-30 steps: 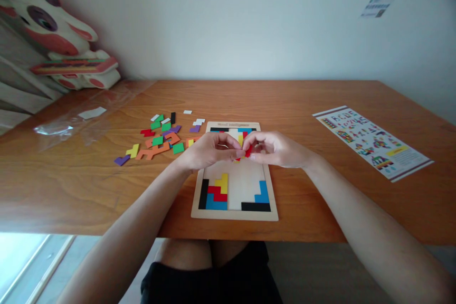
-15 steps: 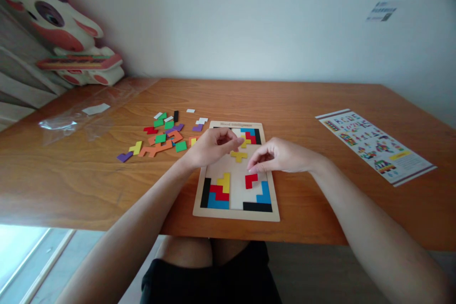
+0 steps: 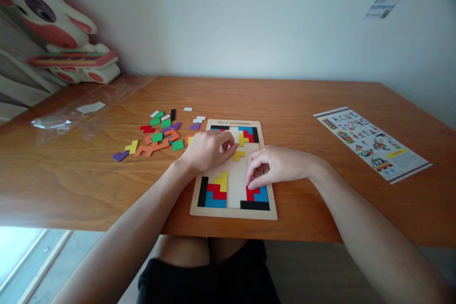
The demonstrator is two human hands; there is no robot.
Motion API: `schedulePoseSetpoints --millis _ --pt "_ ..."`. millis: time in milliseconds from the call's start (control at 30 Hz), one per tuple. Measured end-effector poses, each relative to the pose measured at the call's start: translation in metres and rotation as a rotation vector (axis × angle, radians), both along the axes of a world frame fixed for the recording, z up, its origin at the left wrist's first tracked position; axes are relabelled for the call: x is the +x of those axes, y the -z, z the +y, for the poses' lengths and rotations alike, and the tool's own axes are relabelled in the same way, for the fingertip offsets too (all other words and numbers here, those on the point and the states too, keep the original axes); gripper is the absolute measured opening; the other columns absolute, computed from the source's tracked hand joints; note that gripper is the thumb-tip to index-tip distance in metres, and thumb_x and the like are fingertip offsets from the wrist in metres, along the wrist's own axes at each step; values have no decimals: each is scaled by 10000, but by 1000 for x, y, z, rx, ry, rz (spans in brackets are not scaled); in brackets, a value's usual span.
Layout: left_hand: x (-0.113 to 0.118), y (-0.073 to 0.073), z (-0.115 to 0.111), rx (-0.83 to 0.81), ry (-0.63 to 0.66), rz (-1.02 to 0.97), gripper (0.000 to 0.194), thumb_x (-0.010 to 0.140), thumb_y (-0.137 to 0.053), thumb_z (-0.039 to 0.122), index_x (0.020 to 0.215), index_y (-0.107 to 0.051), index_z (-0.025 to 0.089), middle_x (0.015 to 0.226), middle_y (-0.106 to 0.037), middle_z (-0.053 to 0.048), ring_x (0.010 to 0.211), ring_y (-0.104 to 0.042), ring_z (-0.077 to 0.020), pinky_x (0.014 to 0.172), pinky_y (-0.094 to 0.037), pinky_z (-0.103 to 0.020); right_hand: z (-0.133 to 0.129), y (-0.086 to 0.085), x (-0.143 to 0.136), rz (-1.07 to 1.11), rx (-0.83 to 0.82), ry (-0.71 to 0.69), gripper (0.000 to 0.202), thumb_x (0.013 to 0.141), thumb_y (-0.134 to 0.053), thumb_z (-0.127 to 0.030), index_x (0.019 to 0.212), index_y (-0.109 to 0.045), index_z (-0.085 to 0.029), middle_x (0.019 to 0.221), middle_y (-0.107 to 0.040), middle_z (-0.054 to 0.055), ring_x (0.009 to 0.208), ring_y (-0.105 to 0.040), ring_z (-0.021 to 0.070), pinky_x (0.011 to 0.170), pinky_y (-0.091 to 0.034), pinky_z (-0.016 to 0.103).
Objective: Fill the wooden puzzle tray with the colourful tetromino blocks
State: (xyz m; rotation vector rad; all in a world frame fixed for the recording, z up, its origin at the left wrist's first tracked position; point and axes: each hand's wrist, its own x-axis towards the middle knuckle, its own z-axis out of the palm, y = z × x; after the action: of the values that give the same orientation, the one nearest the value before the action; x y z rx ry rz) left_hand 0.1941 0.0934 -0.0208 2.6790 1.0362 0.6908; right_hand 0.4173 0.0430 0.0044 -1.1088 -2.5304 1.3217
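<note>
As two hands (image 3: 276, 162) overhang one board (image 3: 233, 214), one red piece (image 3: 251, 195) beneath, one leaflet (image 3: 372, 144)

Just below the right hand (image 3: 276, 164), a red piece (image 3: 251, 195) borders a blue piece (image 3: 262, 194) and a black bar (image 3: 254, 205); the board (image 3: 233, 214) is pale wood. Left of the left hand (image 3: 208, 149), loose pieces (image 3: 157, 137) include green, orange, purple and white. Right of the right hand, a white sheet (image 3: 374, 145) bears multicoloured prints and seemingly maroon bands.
</note>
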Motion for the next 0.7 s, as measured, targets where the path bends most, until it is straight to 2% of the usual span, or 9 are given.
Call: schedulePoseSetpoints --millis 233,333,433,500,600,700 --pt "2 1 -1 5 19 17 228 919 -552 352 794 -653 190 695 -663 -19 619 -559 -131 580 -382 -253 -1 3 -2 69 25 39 243 823 -732 -468 838 -800 -236 772 -630 18 714 -553 141 625 -418 268" --pt "1 3 3 67 36 2 195 919 -566 326 820 -651 182 794 -674 -44 747 -590 -164 670 -442 -277 2 7 -3 157 60 247 321 849 -687 -506 829 -750 -192 725 -623 11 657 -524 131 584 -394 269" --pt "-2 4 8 127 43 8 134 912 -587 289 879 -656 179 897 -673 -63 860 -594 -193 770 -472 -311 8 15 -3 203 222 491 293 851 -692 -467 885 -711 -177 737 -625 9 634 -512 126 576 -391 270" --pt "-4 4 10 144 33 13 106 911 -577 246 887 -659 183 904 -671 -61 864 -594 -194 783 -475 -314 12 21 -3 159 349 562 252 849 -702 -419 903 -708 -173 805 -644 26 637 -517 122 599 -407 277" --pt "-4 3 11 173 3 -20 101 909 -559 196 896 -658 182 886 -674 -53 855 -598 -191 786 -474 -314 14 30 -5 122 445 568 217 858 -706 -388 893 -716 -174 868 -651 46 679 -557 130 648 -441 289" --pt "-3 3 9 175 -17 -39 99 903 -560 186 914 -658 182 886 -676 -53 862 -602 -194 777 -474 -313 11 33 -12 126 485 514 255 829 -751 -423 922 -722 -187 932 -654 61 803 -616 169 732 -480 315"
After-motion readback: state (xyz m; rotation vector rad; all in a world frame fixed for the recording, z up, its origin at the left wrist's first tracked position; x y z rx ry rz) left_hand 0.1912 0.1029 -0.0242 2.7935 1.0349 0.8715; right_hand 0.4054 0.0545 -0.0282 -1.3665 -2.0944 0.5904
